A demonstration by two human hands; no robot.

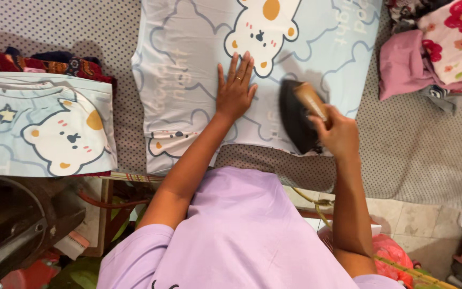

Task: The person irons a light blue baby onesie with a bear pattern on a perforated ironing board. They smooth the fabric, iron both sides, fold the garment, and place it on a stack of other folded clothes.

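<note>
Head view, shirt: a pale blue shirt (pixel 188 80) with a bear print lies spread flat on the dotted pad (pixel 54 27), filling the upper middle of the frame.
Head view, left hand: the left hand (pixel 235 91) lies flat on the shirt at centre frame, fingers spread and pointing up the frame, holding nothing, only pressing the cloth down.
Head view, right hand: the right hand (pixel 338 134) is closed around the tan handle of the iron (pixel 298 120), right of centre.
Head view, iron: its dark body rests on the shirt near the lower hem, just beside the left hand and apart from it; its long axis runs from upper left to lower right, the handle end toward the right hand.
Head view, key relation: the bare stretch of shirt lies up and left of the iron; the left hand is the nearer to it.
Head view, surroundings: a folded bear-print piece (pixel 49 128) at left, a pile of floral clothes (pixel 445 43) at upper right.
</note>
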